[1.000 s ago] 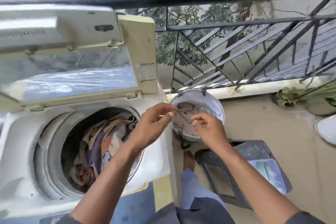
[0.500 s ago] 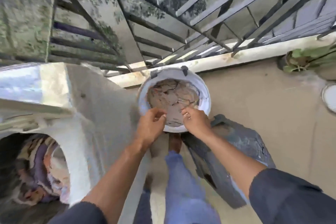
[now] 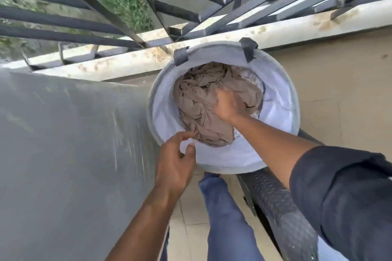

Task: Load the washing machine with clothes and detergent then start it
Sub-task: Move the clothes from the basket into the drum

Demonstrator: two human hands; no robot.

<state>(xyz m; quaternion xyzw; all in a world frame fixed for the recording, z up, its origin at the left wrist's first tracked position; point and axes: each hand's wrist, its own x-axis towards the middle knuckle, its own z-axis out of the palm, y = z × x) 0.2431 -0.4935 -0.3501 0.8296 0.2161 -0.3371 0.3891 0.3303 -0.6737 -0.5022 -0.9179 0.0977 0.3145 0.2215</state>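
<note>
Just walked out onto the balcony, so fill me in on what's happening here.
A person is bent over a round laundry basket next to the grey side of the washing machine. The right hand is pushed into the crumpled beige cloth inside it, and the left hand pinches the white liner at the basket's near rim. The cloth has not yet left the basket. The drum is out of view.

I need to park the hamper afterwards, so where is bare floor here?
Bare beige floor lies right of the hamper, below the ledge. The gap between the washing machine and the stool is crowded by legs.
</note>
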